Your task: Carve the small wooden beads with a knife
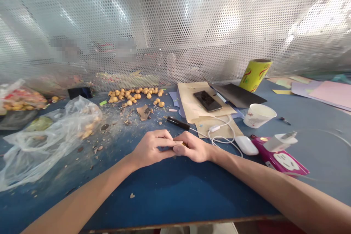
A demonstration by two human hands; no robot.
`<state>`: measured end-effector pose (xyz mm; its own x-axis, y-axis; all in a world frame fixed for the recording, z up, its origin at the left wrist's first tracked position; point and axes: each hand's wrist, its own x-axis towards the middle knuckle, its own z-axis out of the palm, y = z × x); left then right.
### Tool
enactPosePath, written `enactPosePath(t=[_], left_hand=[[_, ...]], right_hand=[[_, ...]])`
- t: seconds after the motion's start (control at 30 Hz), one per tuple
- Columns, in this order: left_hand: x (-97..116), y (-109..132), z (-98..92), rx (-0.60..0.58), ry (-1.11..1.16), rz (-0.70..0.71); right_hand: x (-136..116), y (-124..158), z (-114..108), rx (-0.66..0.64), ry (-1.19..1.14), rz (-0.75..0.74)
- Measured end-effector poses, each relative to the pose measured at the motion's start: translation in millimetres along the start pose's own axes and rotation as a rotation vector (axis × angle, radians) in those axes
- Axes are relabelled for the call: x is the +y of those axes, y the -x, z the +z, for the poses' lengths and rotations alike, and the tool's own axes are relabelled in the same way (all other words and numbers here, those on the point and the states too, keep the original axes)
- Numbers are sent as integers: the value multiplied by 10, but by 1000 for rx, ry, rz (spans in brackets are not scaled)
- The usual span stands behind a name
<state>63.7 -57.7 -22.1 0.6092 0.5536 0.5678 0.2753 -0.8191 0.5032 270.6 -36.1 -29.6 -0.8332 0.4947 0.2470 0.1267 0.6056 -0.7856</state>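
Note:
Near the front middle of the blue table (164,197), my left hand (154,147) and my right hand (195,147) meet at the fingertips. The fingers of my right hand are curled in a pinch, and a tiny yellowish-brown bit shows between the hands; what it is I cannot make out. My left hand has its fingers bent and pressed against those of my right. Just behind the hands lies a black cylindrical stick (178,123). A white cable (233,137) runs to the right of them.
Small round yellow fruits (129,97) lie at the back. Clear plastic bags (55,135) and scattered crumbs are at left. Toward the right are a phone (207,101) on brown paper, a paper cup (259,116), a yellow roll (255,75), a white case (246,145) and a pink power strip (298,166).

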Motion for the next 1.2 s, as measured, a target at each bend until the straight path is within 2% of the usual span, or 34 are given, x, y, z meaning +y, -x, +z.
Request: enactPosePath(t=[0.27, 0.43, 0.57, 0.7, 0.8, 0.93, 1.03, 1.2], left_hand=[[-24, 4, 25, 1, 102, -33], [-23, -1, 21, 13, 27, -23], [-73, -10, 15, 48, -54, -33], [-181, 1, 1, 134, -125, -71], [-260, 13, -25, 115, -192, -60], [-300, 13, -60, 83, -256, -3], [-299, 2, -71, 109, -254, 17], [-251, -20, -51, 278, -199, 2]], right_hand=[[72, -21, 18, -36, 35, -51], [107, -39, 30, -6, -14, -64], [93, -73, -7, 61, 64, -30], [24, -117, -41, 182, 230, 128], [-22, -137, -38, 259, 365, 287], [-28, -123, -20, 263, 454, 363], [-17, -91, -7, 312, 441, 324], [-52, -52, 41, 452, 445, 87]])
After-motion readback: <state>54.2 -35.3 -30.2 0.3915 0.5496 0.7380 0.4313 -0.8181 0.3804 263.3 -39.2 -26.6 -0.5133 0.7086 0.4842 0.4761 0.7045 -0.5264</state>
